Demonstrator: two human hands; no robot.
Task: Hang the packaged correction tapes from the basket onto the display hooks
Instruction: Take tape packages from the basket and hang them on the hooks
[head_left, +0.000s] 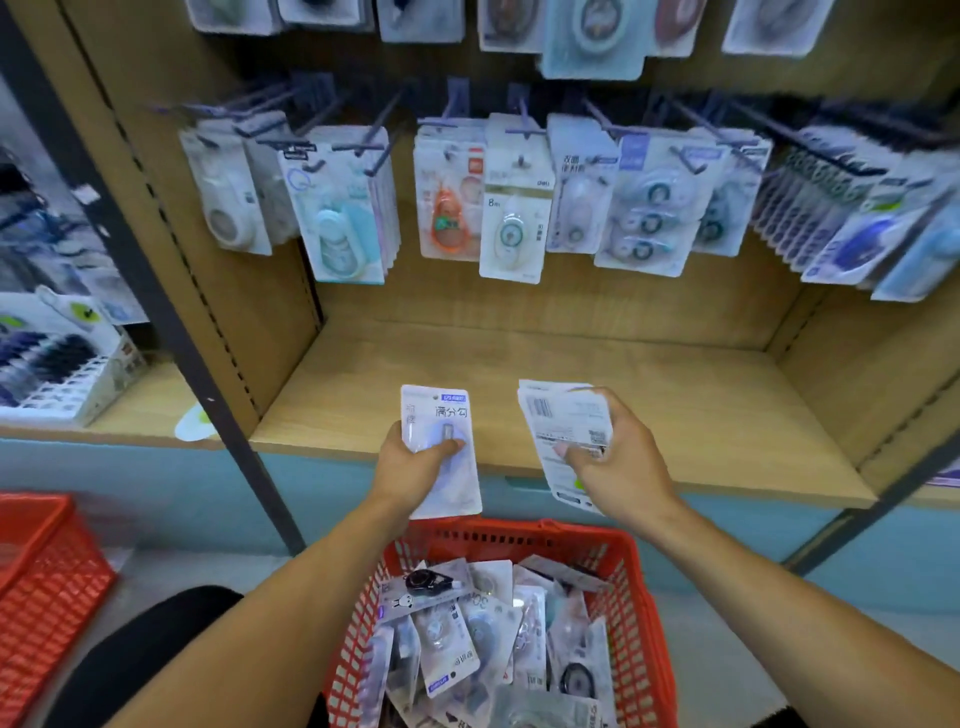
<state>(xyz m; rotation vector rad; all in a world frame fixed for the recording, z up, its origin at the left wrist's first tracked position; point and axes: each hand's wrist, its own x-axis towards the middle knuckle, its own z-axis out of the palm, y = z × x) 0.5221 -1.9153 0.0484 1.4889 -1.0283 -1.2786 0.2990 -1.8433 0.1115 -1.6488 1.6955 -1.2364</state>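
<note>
My left hand (415, 462) grasps one packaged correction tape (441, 452) face-up; my right hand (613, 457) grasps a second pack (563, 431) barcode-out, both held over the basket (631, 582) of remaining packs, presumably for matching against the display hooks (524, 127).

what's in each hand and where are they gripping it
Left hand grips one front-facing packet at its lower middle; right hand grips a back-facing packet at its lower part.

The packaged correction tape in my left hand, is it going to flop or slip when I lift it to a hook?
The pack probably stays fairly stiff: it stands flat above the left hand. Its glossy front looks slippery, so the thumb could slide. It is likely light, held low by one hand.
</note>
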